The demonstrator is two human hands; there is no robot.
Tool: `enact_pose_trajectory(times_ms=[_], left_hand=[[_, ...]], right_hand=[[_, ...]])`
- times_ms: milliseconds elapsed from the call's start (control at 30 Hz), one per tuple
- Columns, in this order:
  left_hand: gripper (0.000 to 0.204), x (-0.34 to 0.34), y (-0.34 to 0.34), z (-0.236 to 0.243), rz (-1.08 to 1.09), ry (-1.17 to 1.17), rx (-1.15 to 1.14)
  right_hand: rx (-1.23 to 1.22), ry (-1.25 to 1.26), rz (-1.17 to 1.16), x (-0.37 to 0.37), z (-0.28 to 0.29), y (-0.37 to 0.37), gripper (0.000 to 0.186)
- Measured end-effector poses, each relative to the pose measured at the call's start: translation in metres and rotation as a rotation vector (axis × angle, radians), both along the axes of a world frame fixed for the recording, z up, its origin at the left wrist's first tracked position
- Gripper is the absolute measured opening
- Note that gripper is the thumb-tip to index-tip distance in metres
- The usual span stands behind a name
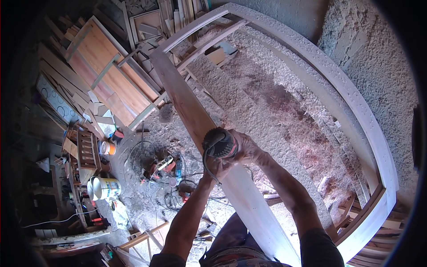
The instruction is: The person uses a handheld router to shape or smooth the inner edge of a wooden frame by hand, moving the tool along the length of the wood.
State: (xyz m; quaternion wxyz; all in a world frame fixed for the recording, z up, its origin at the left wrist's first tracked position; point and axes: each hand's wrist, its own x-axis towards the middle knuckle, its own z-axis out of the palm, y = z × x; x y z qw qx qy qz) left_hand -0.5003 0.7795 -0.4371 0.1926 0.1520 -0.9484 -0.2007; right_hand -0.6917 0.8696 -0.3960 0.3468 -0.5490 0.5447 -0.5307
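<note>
Both my hands are closed round a corded power tool (219,143) with a round, black, ribbed end and a bit of red on its body. It stands on a long wooden plank (189,109), and its working end is hidden beneath my hands. My left hand (216,167) grips the near left side, with the black cord hanging beside it. From the right, my right hand (247,149) wraps the body. The plank forms one long side of a large wooden frame (356,95), whose opposite side curves away to the right. Pale specks cover that curved rail.
Shavings (284,95) cover the floor inside the frame. At left, a wooden panel (106,66) leans among stacked boards. Cables and tools (164,167) litter the floor, near a white bucket (106,188) and a smaller orange-and-white bucket (108,148). A rough wall (378,53) rises at right.
</note>
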Motion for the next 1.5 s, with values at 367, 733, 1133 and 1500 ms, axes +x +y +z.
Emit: enact_pose_trajectory(times_ms=[367, 733, 1133, 1500], left_hand=[[0.059, -0.011, -0.053, -0.009, 0.039, -0.070, 0.091], [0.077, 0.009, 0.019, -0.020, -0.009, 0.196, -0.163], [0.077, 0.032, 0.131, 0.001, -0.053, 0.061, 0.154], [0.074, 0.057, 0.221, -0.017, -0.032, -0.037, 0.239]], right_hand=[[0.034, -0.070, -0.011, -0.011, 0.003, -0.051, 0.077], [0.015, 0.041, -0.021, 0.008, -0.001, 0.019, 0.090], [0.069, -0.012, -0.052, 0.035, 0.006, 0.138, 0.082], [0.032, -0.068, -0.056, 0.056, 0.002, 0.233, 0.093]])
